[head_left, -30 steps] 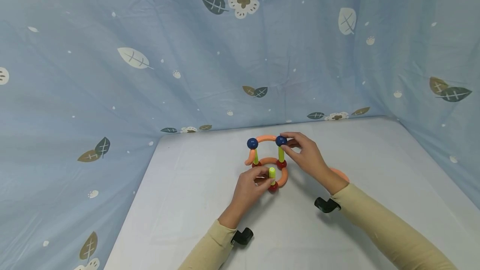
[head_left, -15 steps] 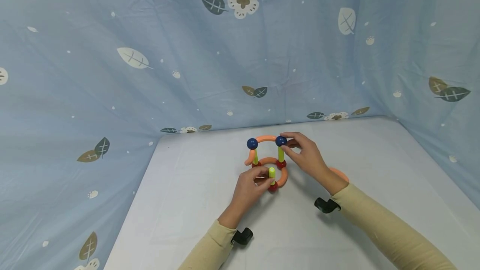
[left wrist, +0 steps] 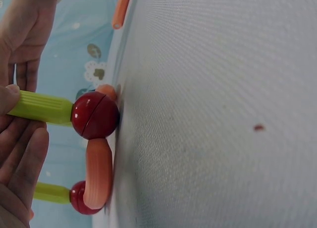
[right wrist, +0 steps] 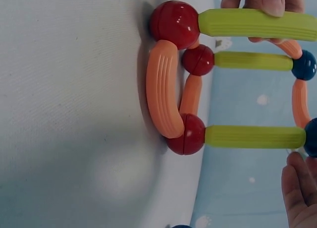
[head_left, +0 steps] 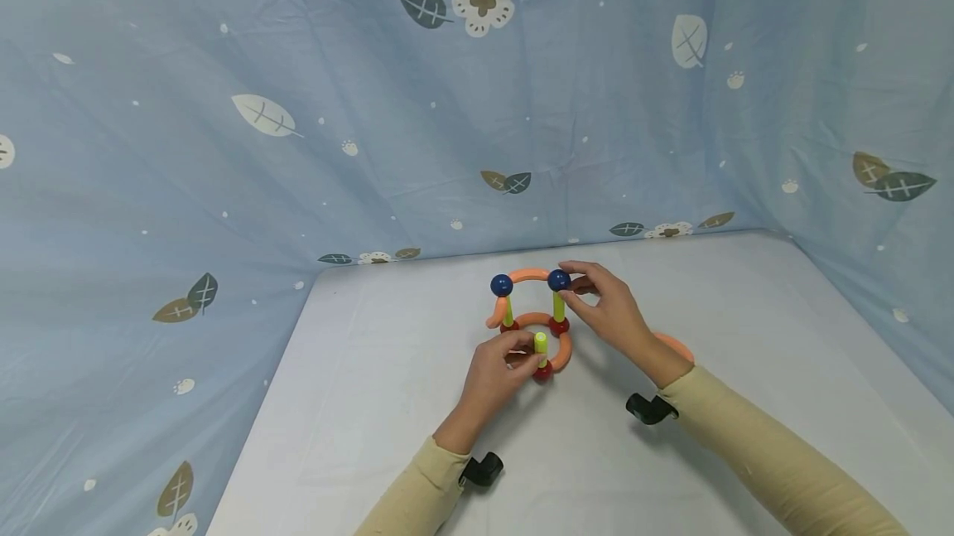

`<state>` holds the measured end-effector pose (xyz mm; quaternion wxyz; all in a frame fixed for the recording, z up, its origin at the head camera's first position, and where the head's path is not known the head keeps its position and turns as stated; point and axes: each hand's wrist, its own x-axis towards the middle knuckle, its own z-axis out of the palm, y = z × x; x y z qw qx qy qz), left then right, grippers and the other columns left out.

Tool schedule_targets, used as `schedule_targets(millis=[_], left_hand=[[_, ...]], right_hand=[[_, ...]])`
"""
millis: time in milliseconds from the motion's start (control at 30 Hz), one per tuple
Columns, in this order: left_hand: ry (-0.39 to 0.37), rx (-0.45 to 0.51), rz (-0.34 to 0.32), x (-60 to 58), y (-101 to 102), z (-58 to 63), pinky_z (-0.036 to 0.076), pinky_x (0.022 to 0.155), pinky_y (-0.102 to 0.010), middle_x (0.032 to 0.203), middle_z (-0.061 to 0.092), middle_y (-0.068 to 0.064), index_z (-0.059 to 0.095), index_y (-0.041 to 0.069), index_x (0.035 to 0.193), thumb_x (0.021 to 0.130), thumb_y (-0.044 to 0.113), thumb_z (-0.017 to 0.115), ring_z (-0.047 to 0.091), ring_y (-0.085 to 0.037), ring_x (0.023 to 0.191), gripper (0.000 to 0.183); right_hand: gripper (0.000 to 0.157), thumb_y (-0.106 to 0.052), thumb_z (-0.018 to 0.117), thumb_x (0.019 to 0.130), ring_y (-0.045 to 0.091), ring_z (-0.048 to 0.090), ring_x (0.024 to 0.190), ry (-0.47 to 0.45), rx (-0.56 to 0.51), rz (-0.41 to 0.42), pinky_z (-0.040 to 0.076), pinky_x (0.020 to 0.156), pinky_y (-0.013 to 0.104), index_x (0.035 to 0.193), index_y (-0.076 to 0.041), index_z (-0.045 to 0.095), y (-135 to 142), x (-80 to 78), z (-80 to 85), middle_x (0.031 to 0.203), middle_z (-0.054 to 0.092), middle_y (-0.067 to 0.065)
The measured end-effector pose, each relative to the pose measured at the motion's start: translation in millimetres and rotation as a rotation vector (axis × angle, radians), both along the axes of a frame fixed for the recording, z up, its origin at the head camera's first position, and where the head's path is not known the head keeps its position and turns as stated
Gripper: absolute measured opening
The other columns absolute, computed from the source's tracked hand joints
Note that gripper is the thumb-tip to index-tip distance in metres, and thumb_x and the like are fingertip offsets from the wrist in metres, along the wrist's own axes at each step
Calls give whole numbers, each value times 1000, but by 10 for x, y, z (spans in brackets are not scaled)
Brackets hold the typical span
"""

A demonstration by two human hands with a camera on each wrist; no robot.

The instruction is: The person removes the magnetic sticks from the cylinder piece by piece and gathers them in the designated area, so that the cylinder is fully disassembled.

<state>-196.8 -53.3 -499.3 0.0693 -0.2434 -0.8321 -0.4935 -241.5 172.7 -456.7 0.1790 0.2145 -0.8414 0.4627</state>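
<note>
"while the left hand point(head_left: 498, 369) pinched the near green rod point(head_left: 541, 344), what did the right hand point(head_left: 614, 312) hold?"
"the far-right blue ball point(head_left: 559, 280); the frame point(head_left: 535, 318) stood on the table point(head_left: 358, 403)."
"its feel?"
"it seemed light, stiff, easily parted, best held low."

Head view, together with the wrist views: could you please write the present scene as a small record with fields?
left hand: pinches the near yellow-green rod
right hand: pinches the right blue ball
base: three red balls linked by curved orange rods
uprights: three yellow-green rods, one above each red ball
top: left blue ball and right blue ball, joined by an arched orange rod
without ball on top: near yellow-green rod
apart from structure: orange piece beside right forearm
surface: white-covered table
</note>
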Motion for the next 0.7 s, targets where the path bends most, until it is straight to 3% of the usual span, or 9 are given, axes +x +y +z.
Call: schedule_targets(millis=[467,700], left_hand=[[-10,2,-1,5,-5,3,57,80,-19,103,74,1,73,11,108,91,12,77,70,-9,96,17],[-11,8,-3,12,-1,17,57,80,-19,103,73,0,73,11,109,92,11,76,70,-10,97,18]], right_hand=[[53,-3,75,91,27,67,96,55,3,-57,58,87,45,141,-6,56,141,103,-124,122,61,14],[54,-6,77,91,22,66,94,-19,29,-110,59,82,34,140,-5,55,199,247,-262,116,61,10]])
